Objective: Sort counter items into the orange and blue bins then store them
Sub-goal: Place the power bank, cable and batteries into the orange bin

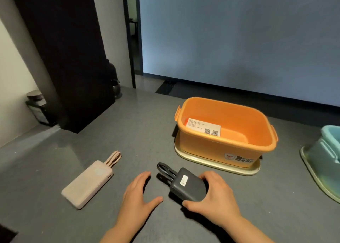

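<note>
A dark grey power bank (187, 186) with a black cable loop lies on the grey counter, and my right hand (215, 196) grips its near end between thumb and fingers. My left hand (137, 195) hovers just left of it, fingers straight, holding nothing. A pink power bank (88, 184) with a pink strap lies further left. The orange bin (202, 143) stands behind, on a cream lid, with a white card with QR codes (203, 127) inside. The blue bin (325, 150) is cut off by the right edge.
A black column (70, 58) rises at the back left, with dark jars (38, 106) beside it against the wall. A pale wall panel runs along the back of the counter (138, 132). Grey counter surface shows between the pink power bank and the orange bin.
</note>
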`<state>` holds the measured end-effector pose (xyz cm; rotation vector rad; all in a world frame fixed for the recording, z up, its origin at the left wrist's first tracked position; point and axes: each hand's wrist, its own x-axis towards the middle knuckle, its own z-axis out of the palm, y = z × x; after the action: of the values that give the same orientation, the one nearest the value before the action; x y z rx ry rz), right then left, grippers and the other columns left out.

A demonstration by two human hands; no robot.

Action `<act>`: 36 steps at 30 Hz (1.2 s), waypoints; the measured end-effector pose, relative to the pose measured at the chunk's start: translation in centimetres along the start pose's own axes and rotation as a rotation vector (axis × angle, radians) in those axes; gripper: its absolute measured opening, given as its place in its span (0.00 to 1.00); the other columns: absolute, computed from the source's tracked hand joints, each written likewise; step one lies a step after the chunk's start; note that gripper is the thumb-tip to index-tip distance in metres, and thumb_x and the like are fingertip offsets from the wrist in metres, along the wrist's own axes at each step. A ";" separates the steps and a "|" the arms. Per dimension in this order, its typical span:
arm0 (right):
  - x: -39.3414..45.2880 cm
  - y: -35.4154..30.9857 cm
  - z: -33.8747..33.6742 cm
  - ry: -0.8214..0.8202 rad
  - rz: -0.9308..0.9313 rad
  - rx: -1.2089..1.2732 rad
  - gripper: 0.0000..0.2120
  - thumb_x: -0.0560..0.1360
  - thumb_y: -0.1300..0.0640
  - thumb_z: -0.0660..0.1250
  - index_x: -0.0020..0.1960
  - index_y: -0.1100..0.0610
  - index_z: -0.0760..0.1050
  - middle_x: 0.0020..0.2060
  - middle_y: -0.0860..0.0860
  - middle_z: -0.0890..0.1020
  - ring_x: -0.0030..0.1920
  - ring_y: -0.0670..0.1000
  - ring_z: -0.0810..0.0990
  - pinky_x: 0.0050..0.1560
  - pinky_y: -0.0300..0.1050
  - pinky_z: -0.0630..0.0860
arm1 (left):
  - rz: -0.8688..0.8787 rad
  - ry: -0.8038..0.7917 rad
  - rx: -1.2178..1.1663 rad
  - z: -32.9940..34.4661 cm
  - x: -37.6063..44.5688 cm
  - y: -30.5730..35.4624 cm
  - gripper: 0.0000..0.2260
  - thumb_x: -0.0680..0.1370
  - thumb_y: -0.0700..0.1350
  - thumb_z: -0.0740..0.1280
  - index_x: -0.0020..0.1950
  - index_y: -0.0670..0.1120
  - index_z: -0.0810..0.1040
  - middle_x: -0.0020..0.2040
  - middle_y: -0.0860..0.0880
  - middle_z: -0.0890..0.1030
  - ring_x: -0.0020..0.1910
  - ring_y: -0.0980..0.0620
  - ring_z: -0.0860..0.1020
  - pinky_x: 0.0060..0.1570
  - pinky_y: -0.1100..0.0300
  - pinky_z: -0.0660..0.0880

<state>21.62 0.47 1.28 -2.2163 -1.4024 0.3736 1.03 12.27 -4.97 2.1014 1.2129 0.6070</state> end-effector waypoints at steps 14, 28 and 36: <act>14.0 -0.3 -15.9 0.257 -0.025 -0.225 0.34 0.51 0.30 0.74 0.52 0.41 0.69 0.45 0.39 0.73 0.45 0.42 0.73 0.36 0.36 0.71 | 0.069 -0.001 0.215 5.2 9.6 4.3 0.25 0.74 0.66 0.60 0.69 0.60 0.68 0.72 0.60 0.65 0.72 0.58 0.60 0.73 0.57 0.52; 24.5 3.7 -9.5 -0.227 0.199 -0.504 0.32 0.54 0.35 0.77 0.52 0.48 0.72 0.45 0.46 0.78 0.45 0.48 0.77 0.44 0.46 0.80 | 0.099 -0.069 0.126 4.4 9.7 4.1 0.24 0.76 0.60 0.62 0.71 0.60 0.64 0.72 0.65 0.58 0.73 0.60 0.56 0.73 0.63 0.48; 23.7 4.3 -9.3 -0.276 0.244 -0.463 0.36 0.63 0.40 0.77 0.66 0.50 0.70 0.55 0.50 0.79 0.52 0.51 0.77 0.52 0.48 0.78 | -0.144 0.261 0.353 -5.8 6.2 -2.5 0.27 0.69 0.49 0.74 0.67 0.50 0.73 0.71 0.49 0.70 0.71 0.46 0.65 0.72 0.47 0.58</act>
<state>39.63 17.90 7.52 -2.8176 -1.4749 0.4934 -1.33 20.39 -2.19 2.2415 1.7090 0.6539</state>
